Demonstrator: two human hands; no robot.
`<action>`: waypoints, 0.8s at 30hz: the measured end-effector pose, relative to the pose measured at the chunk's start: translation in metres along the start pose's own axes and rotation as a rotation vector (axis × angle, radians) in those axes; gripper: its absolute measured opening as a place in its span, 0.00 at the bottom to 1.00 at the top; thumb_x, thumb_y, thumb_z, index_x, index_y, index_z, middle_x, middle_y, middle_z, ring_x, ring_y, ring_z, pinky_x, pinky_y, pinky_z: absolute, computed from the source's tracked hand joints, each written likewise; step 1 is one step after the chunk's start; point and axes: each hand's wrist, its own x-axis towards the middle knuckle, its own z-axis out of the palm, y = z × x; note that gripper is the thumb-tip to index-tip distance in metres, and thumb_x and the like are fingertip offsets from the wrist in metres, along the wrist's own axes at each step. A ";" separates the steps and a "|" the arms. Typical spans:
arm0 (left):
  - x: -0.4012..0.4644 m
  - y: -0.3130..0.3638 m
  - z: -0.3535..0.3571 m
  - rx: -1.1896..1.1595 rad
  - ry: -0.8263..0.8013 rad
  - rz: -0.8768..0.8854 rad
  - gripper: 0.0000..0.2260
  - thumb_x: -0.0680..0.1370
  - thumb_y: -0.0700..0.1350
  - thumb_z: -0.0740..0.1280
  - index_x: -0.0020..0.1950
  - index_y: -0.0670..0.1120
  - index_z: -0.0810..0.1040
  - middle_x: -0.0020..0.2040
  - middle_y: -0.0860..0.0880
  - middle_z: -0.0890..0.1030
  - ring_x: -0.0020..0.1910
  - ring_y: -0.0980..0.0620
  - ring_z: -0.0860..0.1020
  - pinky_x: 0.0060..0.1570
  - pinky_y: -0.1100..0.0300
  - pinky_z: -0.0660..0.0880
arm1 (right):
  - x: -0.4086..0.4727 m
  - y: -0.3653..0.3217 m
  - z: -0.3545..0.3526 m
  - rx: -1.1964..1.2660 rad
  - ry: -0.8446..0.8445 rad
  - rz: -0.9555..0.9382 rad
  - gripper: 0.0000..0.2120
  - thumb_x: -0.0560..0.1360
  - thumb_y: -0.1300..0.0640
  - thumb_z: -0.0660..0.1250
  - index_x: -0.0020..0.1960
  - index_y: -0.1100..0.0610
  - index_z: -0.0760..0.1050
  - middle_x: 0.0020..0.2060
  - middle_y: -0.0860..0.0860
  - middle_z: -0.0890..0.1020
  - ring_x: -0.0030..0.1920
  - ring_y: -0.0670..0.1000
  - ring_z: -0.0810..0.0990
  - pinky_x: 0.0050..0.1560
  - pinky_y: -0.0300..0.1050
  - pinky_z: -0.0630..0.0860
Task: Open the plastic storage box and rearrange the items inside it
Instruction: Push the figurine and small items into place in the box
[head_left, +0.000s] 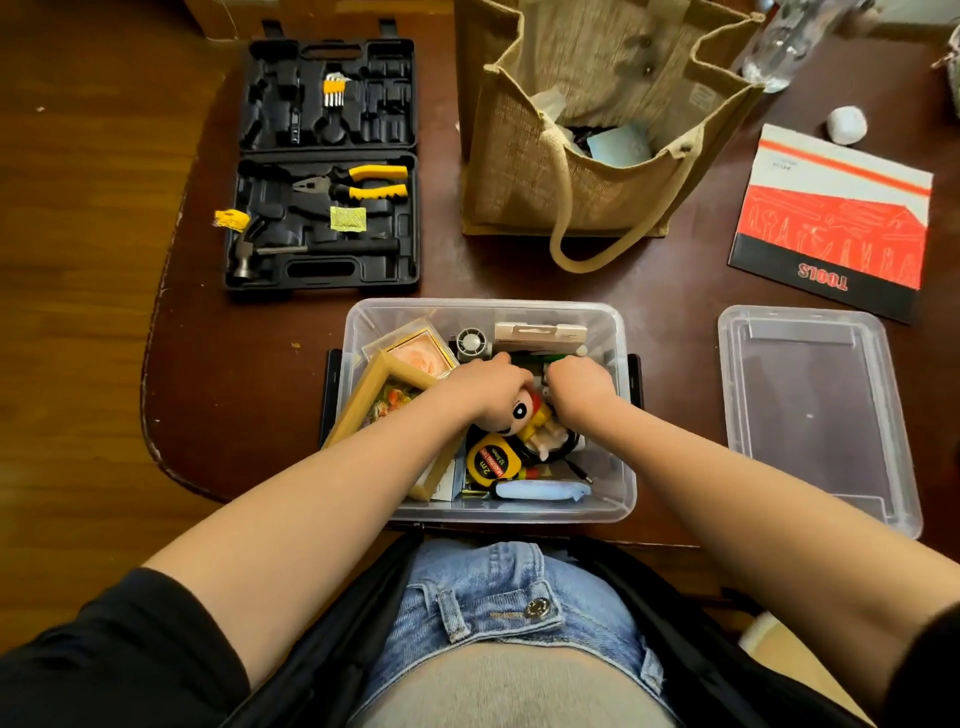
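- The clear plastic storage box (488, 317) sat open at the near edge of the dark brown wooden table (675, 280), right in front of the person.
- Its clear plastic lid (815, 410) lay flat on the table to the right of the box, not touching it.
- Both hands were down inside the box, close together near the middle.
- The left hand (488, 379) had its fingers curled down among the things, but what it held could not be told.
- The right hand (582, 382) was curled the same way, and what it held could not be told either.
- A small doll with a round face and yellow clothes (524, 415) lay just under the two hands.
- A yellow and black tape measure (491, 460) lay just beside the doll, nearer the person.
- Two light wooden picture frames (384, 384) leaned in the left part of the box.
- A pale blue flat pouch (543, 489) lay by the near wall of the box.
- An open black plastic tool case (324, 161) with yellow pliers lay on the far left of the table.
- A tan woven bag (592, 130) stood behind the box.
- A red, white and black booklet (836, 218) lay on the far right.
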 end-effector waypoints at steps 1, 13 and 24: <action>0.000 0.000 0.000 -0.004 0.003 0.003 0.27 0.74 0.42 0.68 0.71 0.53 0.66 0.63 0.44 0.67 0.57 0.41 0.75 0.54 0.51 0.74 | 0.005 0.001 0.003 -0.011 -0.008 -0.003 0.11 0.76 0.67 0.60 0.54 0.61 0.77 0.50 0.57 0.81 0.50 0.57 0.81 0.40 0.45 0.75; 0.001 -0.005 0.005 -0.031 0.030 0.016 0.27 0.74 0.43 0.69 0.72 0.54 0.65 0.63 0.44 0.67 0.57 0.42 0.74 0.55 0.50 0.75 | 0.018 0.004 0.013 -0.041 0.041 -0.016 0.10 0.76 0.67 0.60 0.50 0.60 0.79 0.48 0.56 0.82 0.48 0.56 0.81 0.40 0.45 0.74; -0.006 -0.009 0.005 -0.059 0.111 0.095 0.25 0.71 0.55 0.70 0.66 0.57 0.69 0.59 0.49 0.71 0.54 0.46 0.74 0.50 0.53 0.74 | 0.022 0.004 0.009 0.167 -0.190 -0.086 0.19 0.75 0.61 0.65 0.65 0.59 0.69 0.56 0.56 0.79 0.56 0.56 0.78 0.55 0.47 0.75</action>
